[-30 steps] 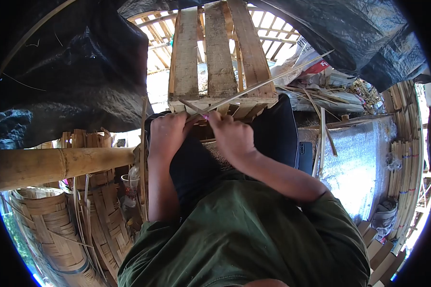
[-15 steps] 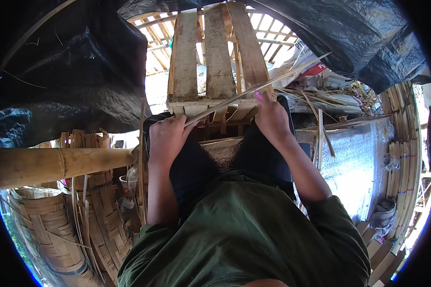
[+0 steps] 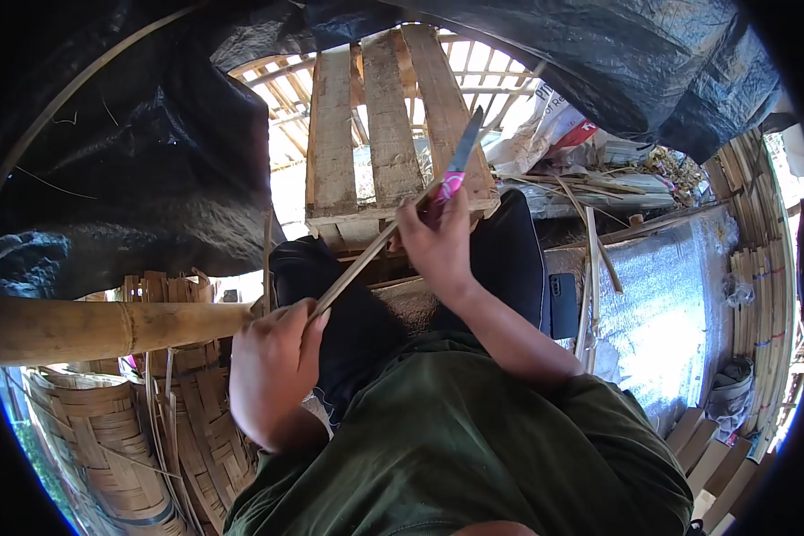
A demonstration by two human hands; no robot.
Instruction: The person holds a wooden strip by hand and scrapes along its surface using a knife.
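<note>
L hand [image 3: 275, 364] back w/ strip [image 3: 355, 267], R hand [image 3: 439, 246] w/ knife [image 3: 453, 181]

- Upper centre: forward reach is blocked by the slatted crate [image 3: 335, 134].
- Upper left: dark sheeting [image 3: 152, 170] is hung.
- Left: sideways passage is barred by the bamboo pole [image 3: 170, 330].
- Centre: room between the thighs is crossed by the long strip [image 3: 357, 267].
</note>
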